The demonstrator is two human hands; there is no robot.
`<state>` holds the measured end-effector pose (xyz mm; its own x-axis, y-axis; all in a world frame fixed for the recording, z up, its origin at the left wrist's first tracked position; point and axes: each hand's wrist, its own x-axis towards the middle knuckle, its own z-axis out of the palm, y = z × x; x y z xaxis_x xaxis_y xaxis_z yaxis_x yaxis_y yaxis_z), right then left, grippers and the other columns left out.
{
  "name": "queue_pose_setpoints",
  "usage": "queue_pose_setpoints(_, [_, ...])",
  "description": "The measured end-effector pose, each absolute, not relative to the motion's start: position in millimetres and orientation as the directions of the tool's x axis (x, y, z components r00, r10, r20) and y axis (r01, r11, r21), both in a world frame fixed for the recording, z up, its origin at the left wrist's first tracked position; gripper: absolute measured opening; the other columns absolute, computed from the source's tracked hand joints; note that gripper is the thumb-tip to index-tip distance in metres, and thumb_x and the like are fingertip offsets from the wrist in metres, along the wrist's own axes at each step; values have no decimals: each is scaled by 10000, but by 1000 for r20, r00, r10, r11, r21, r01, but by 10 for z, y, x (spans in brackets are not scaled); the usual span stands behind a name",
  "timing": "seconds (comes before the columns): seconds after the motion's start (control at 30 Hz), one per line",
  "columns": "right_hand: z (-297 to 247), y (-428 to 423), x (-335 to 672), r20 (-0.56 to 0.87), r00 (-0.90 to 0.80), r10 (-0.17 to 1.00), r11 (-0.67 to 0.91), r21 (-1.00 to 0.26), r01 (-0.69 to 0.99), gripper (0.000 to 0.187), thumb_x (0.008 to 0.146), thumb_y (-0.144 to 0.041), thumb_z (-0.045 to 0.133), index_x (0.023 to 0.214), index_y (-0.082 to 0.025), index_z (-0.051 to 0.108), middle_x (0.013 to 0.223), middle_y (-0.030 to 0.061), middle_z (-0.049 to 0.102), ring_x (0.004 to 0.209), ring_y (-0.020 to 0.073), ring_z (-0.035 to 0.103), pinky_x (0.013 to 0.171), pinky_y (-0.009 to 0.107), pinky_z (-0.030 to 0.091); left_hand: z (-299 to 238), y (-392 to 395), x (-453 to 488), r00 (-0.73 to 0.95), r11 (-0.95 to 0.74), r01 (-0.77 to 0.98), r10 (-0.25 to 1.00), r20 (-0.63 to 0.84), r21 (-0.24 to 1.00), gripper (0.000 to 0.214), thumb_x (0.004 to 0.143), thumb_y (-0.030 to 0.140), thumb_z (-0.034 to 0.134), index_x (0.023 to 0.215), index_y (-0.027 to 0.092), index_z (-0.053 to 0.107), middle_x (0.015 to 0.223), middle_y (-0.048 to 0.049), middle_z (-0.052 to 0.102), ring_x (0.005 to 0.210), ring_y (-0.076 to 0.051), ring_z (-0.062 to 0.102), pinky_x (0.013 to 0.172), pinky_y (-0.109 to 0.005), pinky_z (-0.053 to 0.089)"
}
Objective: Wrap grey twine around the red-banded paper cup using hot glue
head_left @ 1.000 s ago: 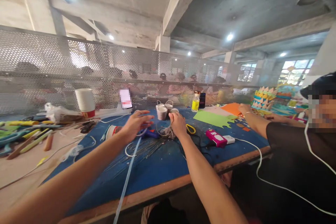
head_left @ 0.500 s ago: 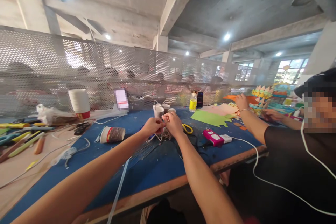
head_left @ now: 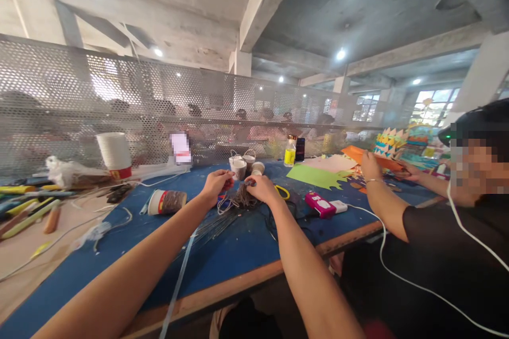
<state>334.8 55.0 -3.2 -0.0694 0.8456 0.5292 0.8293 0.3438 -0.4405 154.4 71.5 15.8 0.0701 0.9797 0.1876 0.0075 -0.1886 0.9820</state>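
Observation:
My left hand (head_left: pixel 217 185) is pinched closed in front of several small pale cups (head_left: pixel 238 168), some with thin looped handles. What its fingertips hold is too small to tell. To its right, my right hand (head_left: pixel 263 187) is also closed, with thumb and fingers together at the edge of a tangle of brown twine (head_left: pixel 243 197); I cannot make out what is in them. The hands are apart. Below the left hand lie a loop of white string (head_left: pixel 226 205) and a spread of thin dark strands (head_left: pixel 214 229) on the blue table (head_left: pixel 234 259).
A bark-patterned paper cup (head_left: pixel 167 202) lies on its side at left, before a stack of white cups (head_left: pixel 114 151). Yellow-handled scissors (head_left: pixel 283 192), a magenta box (head_left: pixel 319 204) and green paper (head_left: pixel 314 175) are at right. A co-worker's hand (head_left: pixel 371 165) holds orange paper (head_left: pixel 356 153).
My hands were together at the fingertips and are now apart, the left one shifted left. The cups and twine between them show more. The co-worker's orange paper is raised and tilted.

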Motion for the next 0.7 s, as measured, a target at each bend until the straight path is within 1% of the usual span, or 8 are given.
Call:
queue_pose_setpoints(0.1, [-45,556,3316,533,-66,843,352,-456,817,160,793,-240,605,888,-258,733,833,22,718,829,180,643,728,243,437,139,671,1594,121,-229,51,968,222,972,335,600,434,734,756,159,625,558,24,594,503,-112,553,518,-229,427])
queue_pose_setpoints(0.23, [-24,603,3256,565,-78,821,414,-496,763,179,847,-284,564,934,-253,718,863,4,727,809,153,651,698,218,437,111,637,1629,190,-292,166,947,260,942,364,593,395,765,854,151,696,501,31,583,452,-117,505,467,-229,378])
queue_pose_setpoints(0.37, [1,639,3225,594,-62,802,458,-546,702,211,858,-320,545,938,-213,708,841,10,717,783,141,642,689,211,437,87,645,1608,159,-347,281,936,313,895,278,644,370,710,830,165,725,472,31,571,466,-138,514,474,-235,361])
queue_pose_setpoints(0.43, [12,640,3220,601,-45,798,489,-602,632,217,843,-317,547,927,-197,708,828,13,709,760,137,631,688,213,434,74,646,1595,153,-363,332,931,330,871,242,644,355,697,794,170,732,463,30,571,478,-149,525,488,-240,366])
queue_pose_setpoints(0.5, [23,635,3219,592,-23,805,516,-682,518,203,813,-321,571,878,-190,712,795,10,698,732,137,615,680,215,428,62,644,1585,149,-376,371,927,345,849,207,656,348,672,749,172,729,454,28,564,485,-154,529,498,-242,367])
queue_pose_setpoints(0.57, [30,631,3222,580,22,815,521,-748,411,212,788,-368,598,771,-183,701,712,-2,665,692,138,586,656,219,414,54,646,1572,132,-386,399,922,364,832,189,686,338,625,713,175,718,462,22,566,493,-156,531,507,-244,367])
queue_pose_setpoints(0.63, [35,637,3232,573,75,816,515,-781,354,286,777,-436,603,666,-179,659,623,-20,606,647,131,548,624,219,394,49,656,1551,107,-390,419,918,382,820,177,694,315,593,708,180,707,484,15,578,501,-157,532,517,-247,366])
queue_pose_setpoints(0.7, [39,657,3250,564,124,816,511,-805,301,350,775,-488,590,620,-176,621,590,-30,568,621,121,523,604,216,384,45,668,1525,81,-388,430,916,393,815,152,673,288,594,713,185,698,504,10,587,510,-158,532,526,-248,361])
